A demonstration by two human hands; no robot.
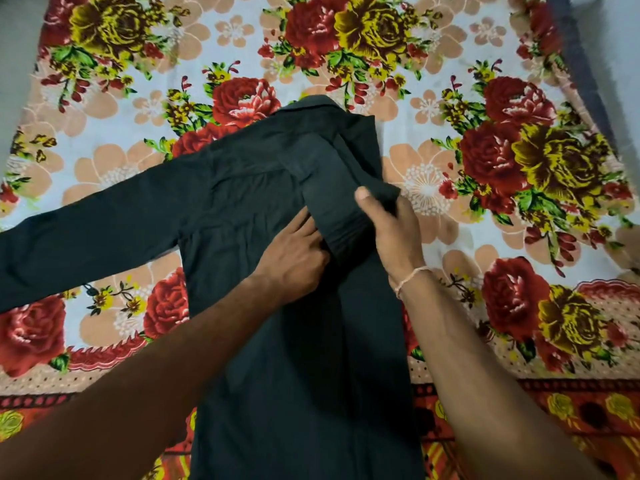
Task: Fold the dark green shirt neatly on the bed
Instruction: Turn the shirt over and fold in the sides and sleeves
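The dark green shirt (249,209) lies back-up on the bed, collar pointing away from me. Its left sleeve (86,237) stretches out flat to the left. The right side is folded in over the back, and the right sleeve (329,199) is doubled back on top of it. My right hand (394,226) grips the folded end of that sleeve, thumb on top. My left hand (294,258) rests on the shirt's back beside the sleeve end, its fingertips tucked against the fold.
The bed is covered by a floral sheet (485,168) with red and yellow roses. A red patterned border (571,410) runs along the near edge. Grey floor (616,46) shows at the far right and far left.
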